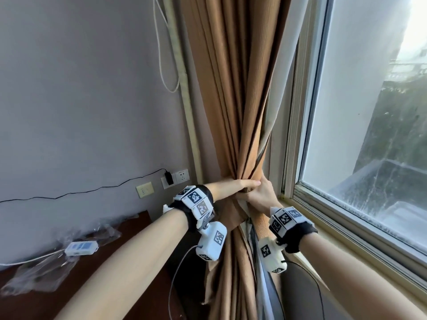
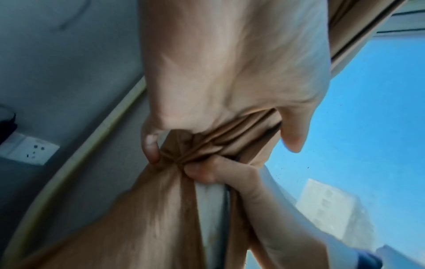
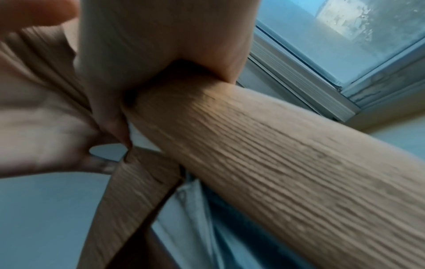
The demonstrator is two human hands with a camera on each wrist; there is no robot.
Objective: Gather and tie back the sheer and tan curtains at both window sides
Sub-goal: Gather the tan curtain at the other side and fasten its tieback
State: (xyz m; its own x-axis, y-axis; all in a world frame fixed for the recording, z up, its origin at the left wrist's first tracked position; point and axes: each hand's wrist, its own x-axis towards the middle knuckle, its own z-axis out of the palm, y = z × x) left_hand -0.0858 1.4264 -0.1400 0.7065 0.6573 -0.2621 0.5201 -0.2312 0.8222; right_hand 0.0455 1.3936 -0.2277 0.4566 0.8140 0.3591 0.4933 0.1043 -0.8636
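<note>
Gripping the tan curtain [image 1: 233, 112] with 2 hands at 1 bunched waist, beside the window frame's [image 1: 298, 135] left edge. Left hand [image 1: 240, 184] wrapped over the folds, right hand [image 1: 261, 195] clenched just below, touching it. Pale lining [image 1: 280, 88] gathered along the window side.

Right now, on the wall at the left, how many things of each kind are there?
White sockets: 2
Black plug: 1
Beige switch plate: 1
Hanging white cord: 1
Total: 5
</note>
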